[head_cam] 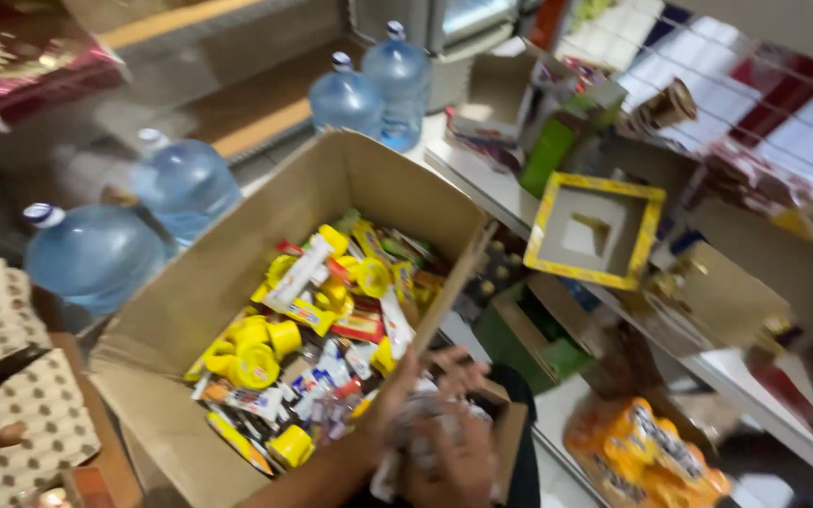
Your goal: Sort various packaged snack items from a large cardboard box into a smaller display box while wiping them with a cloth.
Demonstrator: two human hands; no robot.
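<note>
A large open cardboard box (190, 301) holds several small packets, tubes and yellow-capped tubs (265, 353). At its near right corner both my hands close around a crumpled bundle of clear-wrapped packets (421, 414). My left hand (392, 400) grips the bundle from the box side, its forearm coming up from the bottom edge. My right hand (458, 461) clasps it from below and in front. The picture is blurred, so the bundle's contents cannot be told.
Several big blue water bottles (96, 254) stand on the floor behind and left of the box. Egg trays (11, 376) lie at the left. Shelves at the right carry an empty yellow-rimmed box (646, 235), green cartons (552, 150) and orange packets (642, 452).
</note>
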